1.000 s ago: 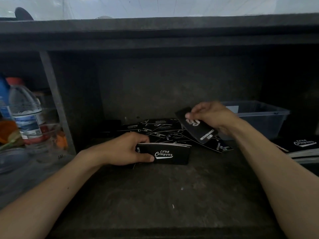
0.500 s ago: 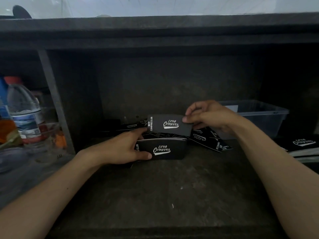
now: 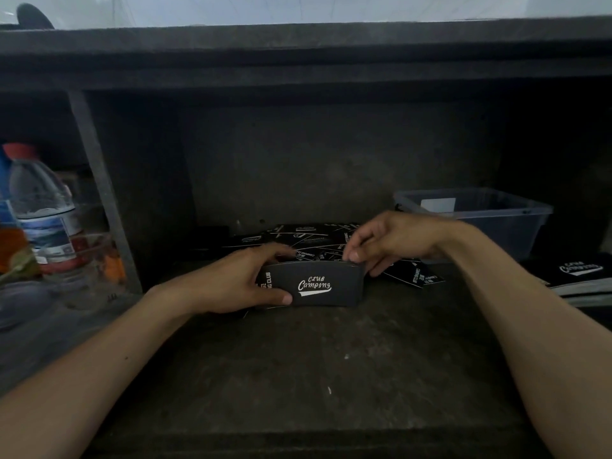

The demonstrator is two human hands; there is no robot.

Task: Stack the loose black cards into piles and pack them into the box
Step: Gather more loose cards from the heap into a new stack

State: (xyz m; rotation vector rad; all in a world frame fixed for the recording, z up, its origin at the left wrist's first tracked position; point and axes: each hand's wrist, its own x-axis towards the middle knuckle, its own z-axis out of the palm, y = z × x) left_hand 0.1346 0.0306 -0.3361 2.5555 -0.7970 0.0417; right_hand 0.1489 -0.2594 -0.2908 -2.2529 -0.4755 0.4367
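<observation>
Both hands work one pile (image 3: 314,294) on the shelf (image 3: 331,366): the left hand (image 3: 238,279) grips its end, the right hand (image 3: 390,241) pinches the top card (image 3: 344,276) at its corner. Let go crooked and the pile may splay — loose cards (image 3: 308,235) lie just behind, the box (image 3: 496,213) to the right. Half a second ago that card hung above it.

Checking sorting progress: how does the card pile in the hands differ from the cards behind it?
The pile is squared, edges aligned; the loose cards sprawl overlapping at mixed angles. The pile is gripped by the left hand and pinched at its right end by the right hand; the loose cards lie ungripped on the shelf. Both are black with white print.
</observation>
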